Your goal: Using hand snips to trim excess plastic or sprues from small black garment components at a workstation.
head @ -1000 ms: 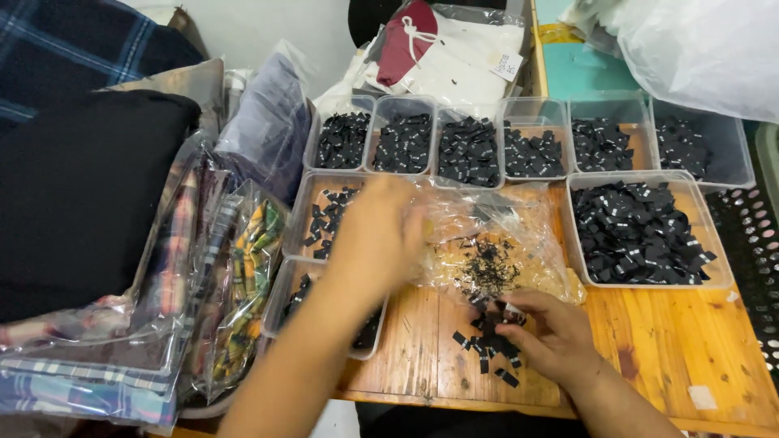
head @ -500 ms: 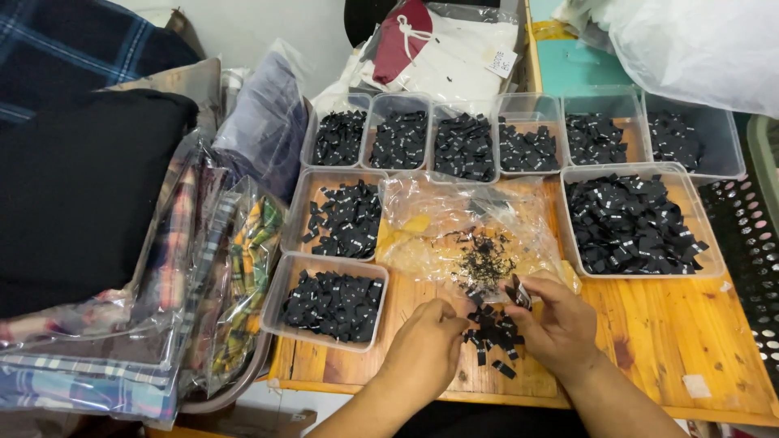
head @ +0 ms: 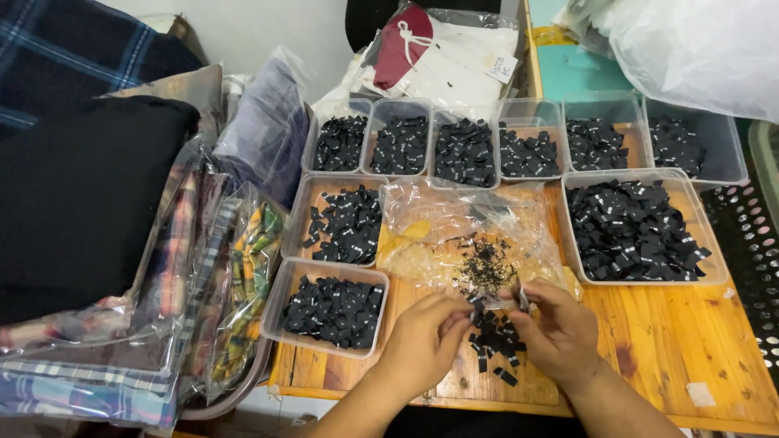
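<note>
While a small black label is pinched between both hands, the left hand [head: 426, 337] and right hand [head: 560, 332] are closed together above the loose label pile [head: 495, 345] on the tabletop [head: 673, 349]. Sorting seems under way; matching to a tray [head: 333, 307] would be required.

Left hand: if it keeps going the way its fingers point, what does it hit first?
The left hand points up and right, so it would likely first meet the small black tags between both hands, then the right hand. Depth is unclear.
</note>
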